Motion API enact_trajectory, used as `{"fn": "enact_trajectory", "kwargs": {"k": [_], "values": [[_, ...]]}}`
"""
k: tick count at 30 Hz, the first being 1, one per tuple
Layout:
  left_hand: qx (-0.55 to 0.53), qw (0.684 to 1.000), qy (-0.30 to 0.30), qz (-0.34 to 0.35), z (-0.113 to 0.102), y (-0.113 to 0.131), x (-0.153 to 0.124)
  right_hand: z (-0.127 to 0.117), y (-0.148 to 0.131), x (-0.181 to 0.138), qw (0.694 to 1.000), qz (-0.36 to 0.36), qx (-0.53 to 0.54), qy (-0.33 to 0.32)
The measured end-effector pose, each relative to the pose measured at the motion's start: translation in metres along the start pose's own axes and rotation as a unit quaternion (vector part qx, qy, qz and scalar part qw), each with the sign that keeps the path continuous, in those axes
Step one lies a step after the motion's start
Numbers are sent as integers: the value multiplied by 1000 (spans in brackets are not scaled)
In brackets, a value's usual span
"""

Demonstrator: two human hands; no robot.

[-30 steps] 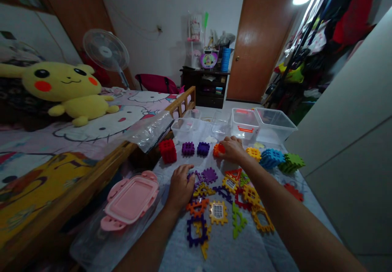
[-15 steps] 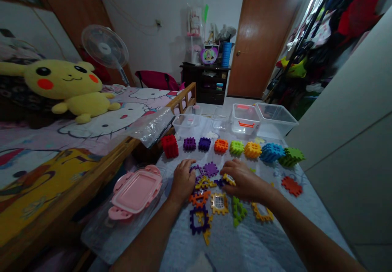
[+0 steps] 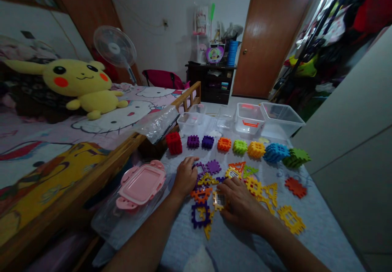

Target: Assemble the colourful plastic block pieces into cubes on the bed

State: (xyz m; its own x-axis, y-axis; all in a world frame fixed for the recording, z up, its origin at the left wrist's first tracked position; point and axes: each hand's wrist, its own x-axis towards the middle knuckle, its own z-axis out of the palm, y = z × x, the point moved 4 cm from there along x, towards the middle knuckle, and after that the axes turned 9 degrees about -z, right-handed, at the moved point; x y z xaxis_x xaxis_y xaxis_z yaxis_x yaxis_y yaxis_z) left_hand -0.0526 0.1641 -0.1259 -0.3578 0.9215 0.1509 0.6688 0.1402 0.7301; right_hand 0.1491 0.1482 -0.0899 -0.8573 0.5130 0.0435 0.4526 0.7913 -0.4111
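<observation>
My left hand [image 3: 184,177] rests with curled fingers on flat purple toothed tiles [image 3: 209,166] at the left of a scattered heap of plastic building tiles. My right hand [image 3: 239,202] lies palm down, fingers spread, over a yellow window tile [image 3: 218,200] and neighbouring pieces. Around them lie an orange tile [image 3: 200,193], a purple frame [image 3: 199,218], yellow triangles [image 3: 269,193] and a yellow square tile [image 3: 290,218]. Behind stands a row of assembled cubes: red [image 3: 174,142], two purple [image 3: 192,141], orange [image 3: 224,144], green [image 3: 239,146], yellow [image 3: 256,149], blue [image 3: 275,152] and green [image 3: 295,157].
A pink container lid [image 3: 141,184] lies on a plastic bag at the left. Clear plastic boxes [image 3: 280,119] stand behind the cubes. A bed with a wooden rail [image 3: 128,147] and a yellow plush toy [image 3: 80,82] is at the left; a fan, a door and a grey wall [image 3: 355,112] surround the area.
My right hand left the orange cube in the row and drew back onto the loose tiles near me. The left hand stayed on the purple tiles. The view shifted slightly.
</observation>
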Motion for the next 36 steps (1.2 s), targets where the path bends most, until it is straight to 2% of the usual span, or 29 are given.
{"fn": "enact_trajectory", "kwargs": {"k": [3, 6, 9, 12, 14, 17, 20, 24, 32, 36], "values": [[-3, 1000, -1, 1, 0, 0, 0, 2, -4, 0, 1000, -2, 3, 0], [-7, 1000, -3, 2, 0, -1, 0, -6, 1, -2, 1000, -4, 16, 22], [-12, 1000, -6, 4, 0, -1, 0, -29, 26, -11, 996, 20, 12, 81], [-14, 1000, -10, 6, 0, 0, -1, -54, 64, -27, 989, 80, -5, 127], [-15, 1000, -13, 6, 0, 1, -1, -63, 86, -38, 986, 119, -10, 116], [-13, 1000, -17, 5, 0, 0, 0, -63, 102, -49, 986, 161, -12, 50], [-10, 1000, -19, 5, 0, -1, 0, -53, 102, -48, 985, 169, -25, 2], [-4, 1000, -18, 4, 0, -1, 0, -39, 97, -41, 985, 165, -48, -22], [2, 1000, -17, 2, -1, 1, 0, -37, 92, -39, 983, 168, -67, -12], [6, 1000, -23, -4, -1, 1, 0, -40, 87, -38, 986, 157, -52, 15]]}}
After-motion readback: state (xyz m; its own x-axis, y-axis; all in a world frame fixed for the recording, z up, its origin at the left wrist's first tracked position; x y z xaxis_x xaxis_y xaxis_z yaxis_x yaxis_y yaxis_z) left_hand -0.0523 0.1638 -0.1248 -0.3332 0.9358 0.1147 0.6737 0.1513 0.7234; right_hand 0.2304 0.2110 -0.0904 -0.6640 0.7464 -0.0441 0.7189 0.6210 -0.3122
